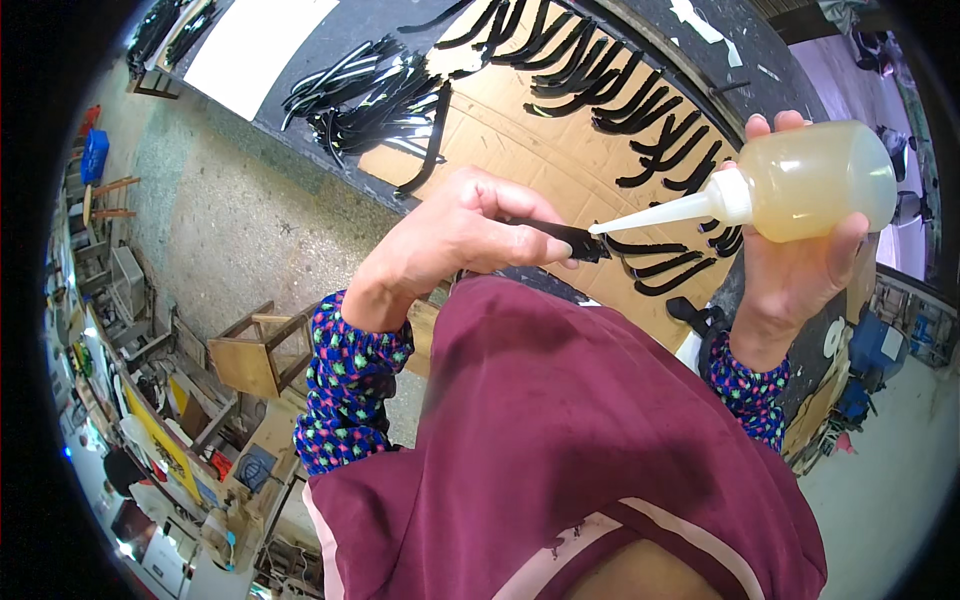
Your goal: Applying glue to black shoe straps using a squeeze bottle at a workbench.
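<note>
In my right hand (800, 270) is a translucent squeeze bottle (815, 185) of yellowish liquid, tipped on its side. Its long white nozzle (655, 213) points left, and the tip is at the end of a black strip (585, 241). My left hand (475, 225) pinches that strip between thumb and fingers; its other end is hidden in the hand. Whether liquid is coming out cannot be made out. Beyond my hands, several black strips (640, 105) lie in a row on a cardboard sheet (500, 135).
A pile of black strips (365, 100) lies on the dark table (300, 150) at the far left, beside a white sheet (250, 50). A wooden stool (250, 355) stands on the floor to my left. Blue machinery (880, 340) sits at the right.
</note>
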A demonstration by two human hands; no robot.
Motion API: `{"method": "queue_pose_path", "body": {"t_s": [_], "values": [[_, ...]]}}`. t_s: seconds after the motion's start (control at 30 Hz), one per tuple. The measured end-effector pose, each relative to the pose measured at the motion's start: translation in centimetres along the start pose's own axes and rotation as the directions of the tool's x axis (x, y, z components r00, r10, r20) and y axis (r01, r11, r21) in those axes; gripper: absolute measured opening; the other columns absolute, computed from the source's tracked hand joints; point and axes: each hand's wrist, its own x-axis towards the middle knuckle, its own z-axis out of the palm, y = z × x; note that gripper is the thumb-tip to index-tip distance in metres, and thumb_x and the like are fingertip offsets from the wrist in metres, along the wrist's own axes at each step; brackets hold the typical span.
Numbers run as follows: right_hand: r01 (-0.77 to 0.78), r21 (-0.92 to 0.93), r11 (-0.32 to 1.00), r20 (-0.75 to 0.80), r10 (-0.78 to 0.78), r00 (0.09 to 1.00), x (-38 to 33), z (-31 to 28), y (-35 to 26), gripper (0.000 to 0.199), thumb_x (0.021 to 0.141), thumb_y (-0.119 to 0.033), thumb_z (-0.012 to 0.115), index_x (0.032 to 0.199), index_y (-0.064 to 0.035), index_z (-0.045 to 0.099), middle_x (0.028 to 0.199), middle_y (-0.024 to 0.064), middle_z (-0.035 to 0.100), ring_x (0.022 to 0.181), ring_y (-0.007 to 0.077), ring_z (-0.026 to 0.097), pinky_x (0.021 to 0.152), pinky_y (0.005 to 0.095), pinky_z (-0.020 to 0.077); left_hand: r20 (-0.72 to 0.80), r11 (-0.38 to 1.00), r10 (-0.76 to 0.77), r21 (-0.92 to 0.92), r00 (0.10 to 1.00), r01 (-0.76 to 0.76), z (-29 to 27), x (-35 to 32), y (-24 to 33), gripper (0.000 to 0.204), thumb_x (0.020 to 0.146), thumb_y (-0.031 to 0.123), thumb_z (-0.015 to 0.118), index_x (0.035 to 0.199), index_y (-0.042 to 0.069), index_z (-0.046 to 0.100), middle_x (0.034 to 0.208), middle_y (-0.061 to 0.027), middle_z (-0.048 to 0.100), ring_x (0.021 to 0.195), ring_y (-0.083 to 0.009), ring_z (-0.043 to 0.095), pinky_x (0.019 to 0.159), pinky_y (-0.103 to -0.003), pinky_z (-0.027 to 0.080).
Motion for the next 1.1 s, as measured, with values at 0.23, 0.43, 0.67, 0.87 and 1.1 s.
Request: {"method": "queue_pose_path", "body": {"t_s": [0.23,0.43,0.67,0.87,1.1], "values": [[-0.015,-0.034,0.999,0.018,0.015,1.000,0.09,-0.11,0.24,0.070,0.070,-0.030,0.069,0.125,-0.0055,0.034,0.127,0.0210,0.033,0.120,0.0400,0.029,0.093,0.0567,0.0309,0.042,1.000,-0.025,-0.007,0.999,0.025,-0.01,0.18,0.32,0.011,0.071,0.006,0.062,0.081,0.000,0.064,0.070,0.0004,0.062,0.055,0.0001,0.048,0.047,-0.013,0.035],[-0.018,-0.021,1.000,0.018,0.018,1.000,0.06,-0.04,0.27,0.071,0.070,-0.030,0.069,0.126,-0.0058,0.032,0.127,0.0211,0.033,0.120,0.0404,0.029,0.093,0.0566,0.0309,0.063,1.000,0.015,-0.017,0.998,-0.014,0.22,0.08,0.26,0.013,0.073,0.012,0.062,0.081,0.004,0.066,0.065,0.0059,0.059,0.046,0.0020,0.033,0.041,-0.015,0.023],[-0.029,-0.029,0.999,0.013,0.029,0.999,-0.02,-0.11,0.26,0.070,0.071,-0.030,0.068,0.126,-0.0057,0.033,0.127,0.0214,0.033,0.120,0.0404,0.029,0.092,0.0567,0.0307,0.045,0.999,0.000,-0.033,0.999,0.002,0.12,0.05,0.11,0.012,0.070,0.006,0.063,0.081,0.000,0.065,0.070,-0.0003,0.063,0.055,0.0000,0.049,0.047,-0.013,0.036],[-0.023,-0.020,1.000,0.012,0.023,1.000,-0.03,-0.20,0.30,0.069,0.070,-0.029,0.069,0.125,-0.0065,0.035,0.126,0.0216,0.034,0.120,0.0406,0.029,0.092,0.0568,0.0308,0.047,0.999,-0.015,-0.045,0.999,0.017,0.04,0.00,0.03,0.012,0.070,0.006,0.063,0.081,0.000,0.064,0.071,-0.0007,0.063,0.055,-0.0003,0.050,0.047,-0.012,0.036],[0.015,-0.136,0.991,-0.003,-0.016,1.000,0.02,-0.33,0.54,0.069,0.068,-0.037,0.069,0.122,-0.0058,0.039,0.120,0.0197,0.043,0.111,0.0424,0.039,0.093,0.0466,0.0362,0.050,0.998,0.003,-0.059,0.999,0.000,-0.07,0.12,-0.08,0.011,0.070,0.008,0.064,0.079,0.001,0.064,0.068,0.0010,0.062,0.048,0.0018,0.041,0.041,-0.013,0.028]]}}
